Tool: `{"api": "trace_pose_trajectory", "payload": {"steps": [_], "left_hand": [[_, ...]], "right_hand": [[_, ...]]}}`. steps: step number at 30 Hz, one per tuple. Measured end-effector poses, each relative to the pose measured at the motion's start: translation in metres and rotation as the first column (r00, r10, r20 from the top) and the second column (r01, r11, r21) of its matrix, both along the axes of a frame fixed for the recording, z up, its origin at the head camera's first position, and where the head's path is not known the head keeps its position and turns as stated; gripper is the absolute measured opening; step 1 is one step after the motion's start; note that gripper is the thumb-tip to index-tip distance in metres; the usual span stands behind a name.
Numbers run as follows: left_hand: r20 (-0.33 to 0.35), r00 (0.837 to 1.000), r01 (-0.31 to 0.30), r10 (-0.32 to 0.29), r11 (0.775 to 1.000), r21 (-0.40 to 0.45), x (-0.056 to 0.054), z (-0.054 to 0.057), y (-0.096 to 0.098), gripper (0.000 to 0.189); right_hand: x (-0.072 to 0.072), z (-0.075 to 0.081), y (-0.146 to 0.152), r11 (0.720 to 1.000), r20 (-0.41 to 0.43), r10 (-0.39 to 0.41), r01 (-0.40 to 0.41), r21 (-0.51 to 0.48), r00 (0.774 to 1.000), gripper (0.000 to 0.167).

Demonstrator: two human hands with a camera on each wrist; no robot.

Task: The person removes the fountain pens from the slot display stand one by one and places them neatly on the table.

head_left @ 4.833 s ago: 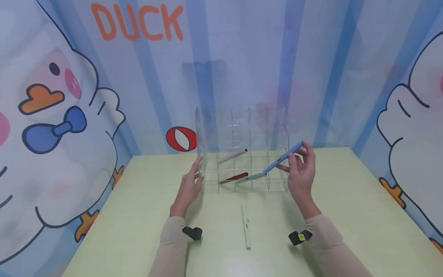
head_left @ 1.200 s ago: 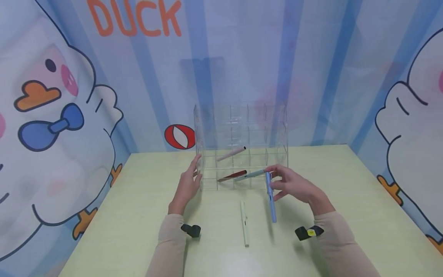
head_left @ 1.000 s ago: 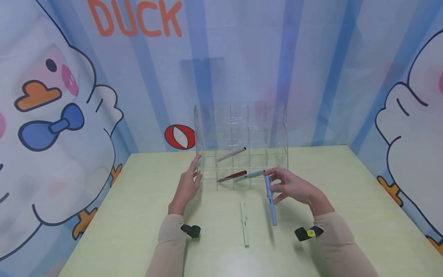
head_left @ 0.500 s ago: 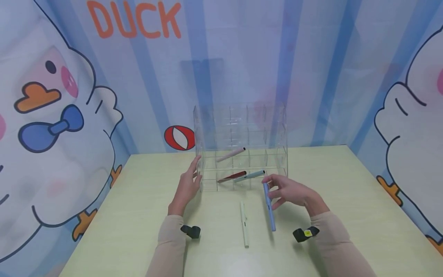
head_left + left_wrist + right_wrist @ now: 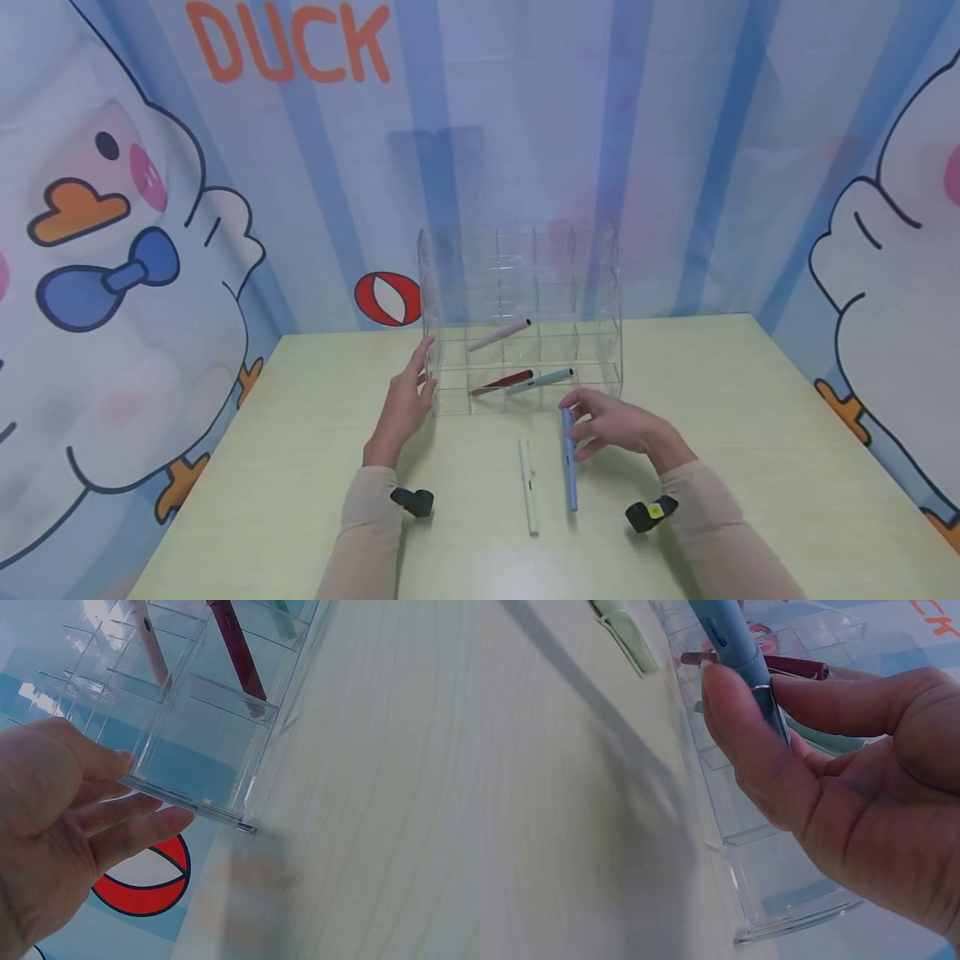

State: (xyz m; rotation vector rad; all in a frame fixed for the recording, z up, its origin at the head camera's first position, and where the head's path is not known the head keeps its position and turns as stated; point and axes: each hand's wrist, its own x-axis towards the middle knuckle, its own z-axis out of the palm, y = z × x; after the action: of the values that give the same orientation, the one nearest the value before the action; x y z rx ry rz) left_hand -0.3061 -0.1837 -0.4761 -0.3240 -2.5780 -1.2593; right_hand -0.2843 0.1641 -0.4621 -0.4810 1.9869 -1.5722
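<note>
My left hand (image 5: pixel 401 408) grips the left side panel of a clear acrylic display rack (image 5: pixel 196 804), thumb on one face and fingers on the other. Between thumb and fingers of my right hand (image 5: pixel 615 421) is a blue pen (image 5: pixel 571 482), held near its clip end in front of the rack, its far end pointing toward me. Beside it a pale green pen (image 5: pixel 528 492) lies on the table. Three pens lean in the rack: a pale pink one (image 5: pixel 501 334) on a higher tier, a dark red one (image 5: pixel 502 382) and a grey-green one (image 5: pixel 542 381) in the lowest.
The light wood-grain table (image 5: pixel 300 500) runs back to a blue striped curtain (image 5: pixel 510 125) with duck drawings, close behind the rack. Black wrist cameras (image 5: pixel 413 502) are strapped on both beige sleeves (image 5: pixel 371 521).
My right hand has brought the blue pen from the rack's right side down in front, turning it toward me, then leftward beside the green pen. The left hand stays at the rack.
</note>
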Motion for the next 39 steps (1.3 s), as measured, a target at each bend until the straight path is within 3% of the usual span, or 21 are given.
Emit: {"api": "trace_pose_trajectory", "payload": {"steps": [8,29,39], "left_hand": [[-0.007,1.000,-0.002,0.002,1.000,-0.001,-0.001,0.000,0.001,0.077],[-0.004,1.000,-0.006,0.006,1.000,-0.001,-0.001,0.001,0.000,0.075],[-0.010,1.000,-0.009,0.009,1.000,-0.003,-0.002,-0.001,0.001,0.075]], "right_hand": [[-0.001,-0.007,-0.007,0.998,-0.044,-0.013,0.016,0.062,0.999,0.046],[0.006,-0.010,-0.021,0.993,-0.012,-0.042,0.043,0.113,0.999,0.045],[0.008,-0.018,-0.030,0.979,-0.069,-0.049,0.062,0.196,0.996,0.045]]}}
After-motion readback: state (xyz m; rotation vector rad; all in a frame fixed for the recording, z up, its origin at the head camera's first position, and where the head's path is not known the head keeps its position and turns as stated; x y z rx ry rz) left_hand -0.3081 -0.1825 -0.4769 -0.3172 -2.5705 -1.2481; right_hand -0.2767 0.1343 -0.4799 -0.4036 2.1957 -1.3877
